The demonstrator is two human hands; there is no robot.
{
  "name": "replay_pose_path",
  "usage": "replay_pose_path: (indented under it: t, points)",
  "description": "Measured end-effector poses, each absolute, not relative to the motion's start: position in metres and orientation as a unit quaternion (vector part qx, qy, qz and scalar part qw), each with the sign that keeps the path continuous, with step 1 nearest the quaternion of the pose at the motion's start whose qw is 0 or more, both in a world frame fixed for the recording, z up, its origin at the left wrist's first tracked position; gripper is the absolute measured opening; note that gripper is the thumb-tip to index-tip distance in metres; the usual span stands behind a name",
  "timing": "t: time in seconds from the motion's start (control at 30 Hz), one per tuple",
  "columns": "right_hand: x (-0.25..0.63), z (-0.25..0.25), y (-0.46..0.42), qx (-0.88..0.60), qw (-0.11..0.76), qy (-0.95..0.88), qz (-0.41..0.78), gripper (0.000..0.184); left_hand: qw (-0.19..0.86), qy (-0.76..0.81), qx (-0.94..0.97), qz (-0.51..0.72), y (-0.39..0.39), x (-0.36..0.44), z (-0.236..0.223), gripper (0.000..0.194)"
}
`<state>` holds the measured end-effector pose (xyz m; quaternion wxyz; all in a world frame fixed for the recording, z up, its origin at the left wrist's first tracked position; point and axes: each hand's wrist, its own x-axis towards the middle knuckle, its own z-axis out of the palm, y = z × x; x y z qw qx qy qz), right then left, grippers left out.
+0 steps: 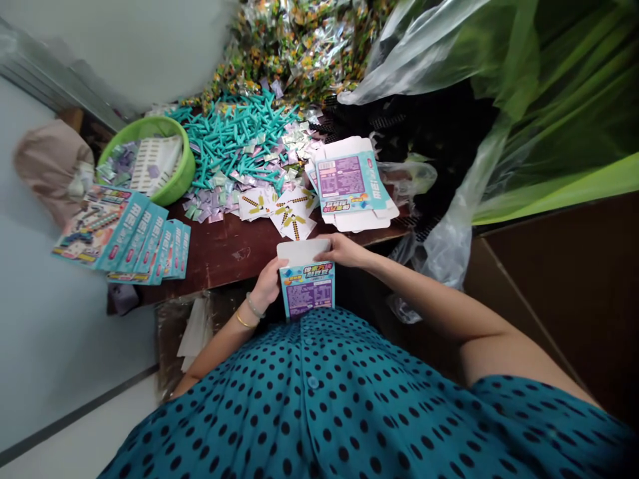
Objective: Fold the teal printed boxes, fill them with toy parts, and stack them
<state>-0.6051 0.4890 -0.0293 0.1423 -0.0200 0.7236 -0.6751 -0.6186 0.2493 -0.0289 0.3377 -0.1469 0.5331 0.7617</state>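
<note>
1. Here, at the bottom of the frame, a teal shirt with black dots is filling the nearest space, and a printed box is standing just in front of it at the centre, its white flap rising at the top.
2. The left hand is holding the box by its left edge, near the top; its grip is drawn in close on the card, with bracelets circling the wrist.
3. The right hand is pinching the box at its upper right corner, beside the flap, its grip narrowed onto the card.
4. Just beyond, picture cards are overlapping near the front of the tabletop, while flattened boxes are lying in a pile to the right of them.
5. At the left of the frame, blue boxes are leaning over one another; behind them a green basket is holding small sachets and white sheets.
6. Farther off, teal sticks are forming a heap at upper centre-left, with more sachets scattering along its near side.
7. Farthest, shiny packets are crowding the top centre, and translucent green plastic is draping the upper right.
</note>
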Motion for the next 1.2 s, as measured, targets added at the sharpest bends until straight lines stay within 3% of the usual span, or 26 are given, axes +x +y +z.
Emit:
replay_pose_path:
  t: [0.1, 0.2, 0.3, 0.43, 0.57, 0.67, 0.8, 1.07, 1.13, 1.2]
  points:
    - [-0.602, -0.016, 0.494, -0.155, 0.037, 0.820, -0.550, 0.033, 0.333, 0.541, -0.131, 0.761, 0.250, -0.623, -0.030, 0.028]
    - [-0.594, -0.008, 0.487, -0.226, 0.026, 0.853, -0.470, 0.032, 0.345, 0.530, -0.105, 0.767, 0.248, -0.627, -0.030, 0.032]
    - [-0.586, -0.009, 0.477, -0.171, 0.026, 0.841, -0.512, 0.037, 0.341, 0.528, -0.090, 0.772, 0.248, -0.626, -0.030, 0.030]
    - [-0.586, -0.015, 0.474, -0.075, 0.108, 0.769, -0.626, 0.039, 0.348, 0.527, -0.071, 0.772, 0.250, -0.620, -0.029, 0.031]
    - [-0.595, -0.018, 0.475, -0.018, 0.130, 0.761, -0.636, 0.037, 0.329, 0.516, -0.083, 0.787, 0.253, -0.615, -0.028, 0.036]
    - [-0.600, -0.015, 0.477, -0.048, 0.129, 0.772, -0.620, 0.034, 0.304, 0.478, -0.088, 0.820, 0.252, -0.610, -0.028, 0.045]
    - [-0.602, -0.010, 0.482, -0.135, 0.132, 0.798, -0.573, 0.037, 0.237, 0.510, -0.021, 0.826, 0.240, -0.607, -0.033, 0.036]
    - [-0.581, -0.022, 0.480, -0.202, 0.101, 0.815, -0.534, 0.041, 0.181, 0.697, 0.178, 0.670, 0.204, -0.618, -0.041, 0.019]
    - [-0.575, -0.028, 0.476, -0.190, 0.085, 0.818, -0.536, 0.039, 0.167, 0.702, 0.168, 0.672, 0.206, -0.608, -0.046, 0.022]
    - [-0.568, -0.031, 0.472, -0.161, 0.075, 0.823, -0.540, 0.037, 0.170, 0.694, 0.140, 0.686, 0.208, -0.589, -0.055, 0.038]
